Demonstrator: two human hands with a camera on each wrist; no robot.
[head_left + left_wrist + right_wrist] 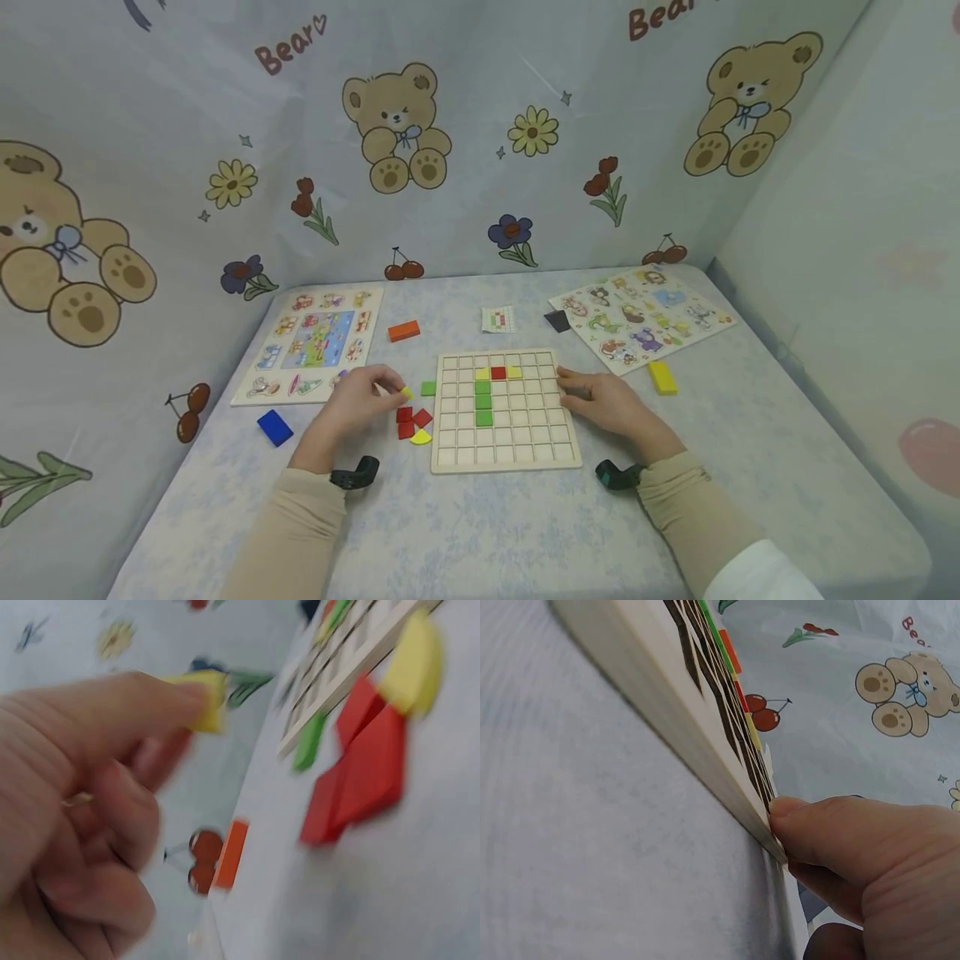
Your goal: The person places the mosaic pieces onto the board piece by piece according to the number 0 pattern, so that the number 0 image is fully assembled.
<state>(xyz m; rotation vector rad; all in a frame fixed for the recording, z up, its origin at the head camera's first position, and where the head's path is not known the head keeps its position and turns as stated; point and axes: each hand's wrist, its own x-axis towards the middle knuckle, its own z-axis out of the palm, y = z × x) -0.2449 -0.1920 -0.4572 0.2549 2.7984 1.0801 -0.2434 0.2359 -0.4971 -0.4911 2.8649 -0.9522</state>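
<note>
My left hand [360, 400] pinches a small yellow tile [214, 701] between thumb and finger, raised left of a wooden grid board [506, 468]. With thumb and finger, my right hand [603, 403] grips the board's right edge, as the right wrist view shows close up. A column of green tiles [483, 402] lies in the grid, topped by a row with a red tile [498, 373] between yellow ones. Below the left hand lie three loose red tiles [406, 430] and a yellow quarter-round tile [422, 437]. One loose green tile [428, 388] lies at the board's left edge.
An orange block [403, 331], a blue block [275, 427], a yellow block [662, 377] and a black piece [557, 321] are scattered around. A small pattern card [498, 319] lies behind the board. Picture boards lie at back left [258, 367] and back right [637, 317].
</note>
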